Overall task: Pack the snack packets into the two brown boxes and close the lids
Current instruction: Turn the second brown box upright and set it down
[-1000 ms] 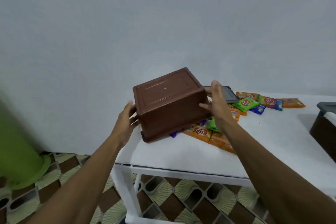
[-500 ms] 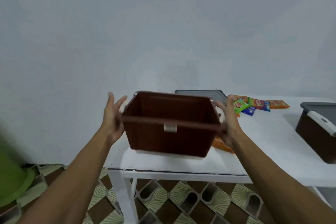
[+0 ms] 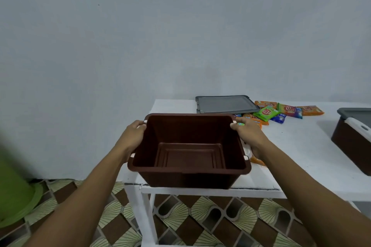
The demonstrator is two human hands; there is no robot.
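Rear wall (image 3: 180, 36): plain pale grey-white, one small dark speck, evenly lit with no hard shadows. Floor (image 3: 220, 224): patterned tiles, brown diamonds alternating with cream fan motifs. White table (image 3: 297, 146) set against the wall, dark scuffs along its front edge, square-section leg (image 3: 147, 220). Green plastic container (image 3: 16, 192) on the floor at far left, blurred.

Left grip (image 3: 134, 137) and right grip (image 3: 249, 136) bare, forearms (image 3: 90, 190) unsleeved

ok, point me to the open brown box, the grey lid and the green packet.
open brown box (image 3: 188, 156): head view, bare inner floor.
grey lid (image 3: 226, 104): head view, flat top panel.
green packet (image 3: 266, 113): head view, printed front.
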